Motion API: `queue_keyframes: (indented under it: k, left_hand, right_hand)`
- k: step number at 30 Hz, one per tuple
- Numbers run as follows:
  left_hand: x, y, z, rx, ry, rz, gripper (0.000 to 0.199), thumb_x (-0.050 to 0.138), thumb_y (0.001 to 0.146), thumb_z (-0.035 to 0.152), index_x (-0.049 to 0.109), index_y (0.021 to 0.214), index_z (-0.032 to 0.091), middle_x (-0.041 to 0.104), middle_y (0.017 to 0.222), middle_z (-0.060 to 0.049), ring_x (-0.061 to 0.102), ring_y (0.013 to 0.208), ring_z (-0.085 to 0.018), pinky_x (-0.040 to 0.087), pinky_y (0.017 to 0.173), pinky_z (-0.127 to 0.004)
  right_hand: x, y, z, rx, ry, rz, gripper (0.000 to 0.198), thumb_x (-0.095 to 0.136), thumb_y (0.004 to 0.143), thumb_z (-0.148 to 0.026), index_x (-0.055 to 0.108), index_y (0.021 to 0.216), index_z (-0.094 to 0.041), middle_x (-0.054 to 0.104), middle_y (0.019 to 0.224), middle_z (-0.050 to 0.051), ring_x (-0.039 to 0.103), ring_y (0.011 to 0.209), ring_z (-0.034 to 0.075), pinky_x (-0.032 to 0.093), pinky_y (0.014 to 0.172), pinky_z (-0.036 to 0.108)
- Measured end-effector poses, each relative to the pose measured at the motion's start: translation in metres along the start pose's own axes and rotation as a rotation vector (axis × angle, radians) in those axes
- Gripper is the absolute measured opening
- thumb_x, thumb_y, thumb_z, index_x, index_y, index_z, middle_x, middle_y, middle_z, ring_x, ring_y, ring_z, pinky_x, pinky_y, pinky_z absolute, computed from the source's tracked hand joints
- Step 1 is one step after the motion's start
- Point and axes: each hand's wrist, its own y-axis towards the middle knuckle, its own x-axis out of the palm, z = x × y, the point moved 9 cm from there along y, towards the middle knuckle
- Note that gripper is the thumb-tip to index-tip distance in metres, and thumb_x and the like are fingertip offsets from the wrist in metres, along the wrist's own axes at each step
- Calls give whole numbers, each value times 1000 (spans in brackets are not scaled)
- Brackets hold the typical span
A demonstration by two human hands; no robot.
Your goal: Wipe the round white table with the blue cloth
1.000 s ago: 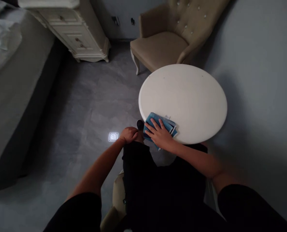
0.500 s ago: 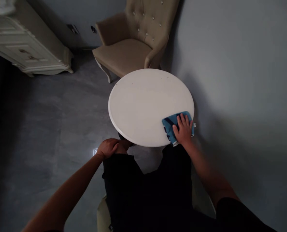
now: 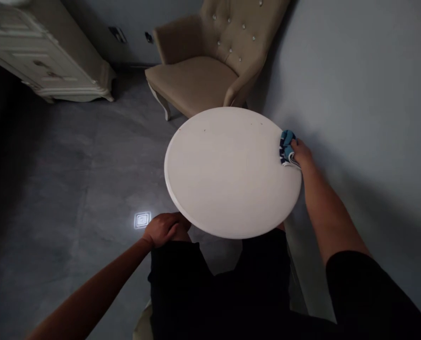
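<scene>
Head view showed your right hand (image 3: pixel 302 152) at the right rim of the rounded white surface (image 3: pixel 231 174), clamped on a folded blue cloth (image 3: pixel 287 144). The cloth sat bunched on the top's right edge, its dark-and-white patterned side and pale hem showing; how much of it hung past the rim could not be told. Your right forearm reached up along the wall side, outside the rim.

Your left hand (image 3: pixel 165 227) lay over your left knee (image 3: pixel 183 235), unclenched, just beside the near-left rim. Your black shorts (image 3: pixel 217 293) showed below the surface's near edge. Small dark specks (image 3: pixel 205 130) dotted the far part of the top, well apart from the cloth.

Beyond the surface you had a tan buttoned armchair (image 3: pixel 196 80), and farther left a cream cabinet (image 3: pixel 54 66) under 2 dark wall fittings (image 3: pixel 148 37). A bright square patch (image 3: pixel 142 220) lit the grey floor (image 3: pixel 100 141) near your left hand.
</scene>
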Motion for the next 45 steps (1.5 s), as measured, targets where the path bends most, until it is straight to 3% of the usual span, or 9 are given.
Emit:
queue_keyframes:
  k: [6,12,18,23,26,29,36,40,45]
  left_hand:
    - [-12,-1,3,32,-77,40,46,46,108,40,86,127,25,85,122,-12,80,112,-33,65,102,-51]
    - [-7,-13,-12,29,-58,78,45,45,108,41,84,121,23,84,118,-14,79,110,-33,64,101,-52]
    - [-8,-20,-15,27,-37,55,43,46,108,41,83,119,21,84,115,-13,80,108,-33,63,99,-51]
    - [-12,-29,-13,-8,-38,70,45,46,106,41,84,120,21,84,121,-15,79,113,-35,63,103,-54]
    - [-12,-36,-14,-50,-24,84,48,46,107,41,84,127,20,84,121,-16,80,113,-34,63,102,-53]
    - [-7,-42,-15,-92,9,68,50,44,108,42,84,128,18,84,121,-18,80,111,-35,63,101,-55]
    - [5,-42,-16,-147,46,-5,48,42,108,42,84,119,18,84,117,-18,79,108,-34,61,102,-53]
    - [3,-33,-8,-162,47,-7,49,44,107,44,85,115,20,84,116,-17,78,106,-33,61,102,-51]
    - [1,-22,5,-168,57,10,49,44,107,47,86,110,22,84,112,-15,78,105,-31,60,102,-48]
  right_hand:
    - [10,83,-131,5,-31,16,69,28,120,-56,62,160,-11,68,148,33,65,140,44,48,113,68]
    - [46,88,-321,-337,-72,12,78,10,121,-48,51,168,1,40,174,39,34,165,45,21,125,78]
    - [88,-3,-490,-706,4,-96,65,41,115,-58,71,157,-19,58,171,18,38,161,49,4,132,87]
    - [111,-137,-549,-1002,-7,-205,59,50,111,-60,83,142,-24,66,165,12,37,163,48,-6,136,80]
    - [114,-221,-539,-1164,-9,-210,54,58,108,-58,82,144,-26,62,170,10,29,169,47,-3,138,79]
    - [114,-297,-500,-1277,-17,-224,56,67,105,-56,76,153,-28,50,180,8,21,174,46,2,139,80]
    - [93,-438,-340,-1385,17,-250,68,74,101,-35,61,168,-27,33,189,7,11,179,44,7,138,86]
    - [78,-458,-237,-1228,48,-214,72,69,103,-36,55,173,-36,28,190,3,14,179,44,14,139,84]
    - [64,-415,-118,-814,33,-64,76,67,100,-52,56,174,-34,35,187,8,22,176,49,15,140,84]
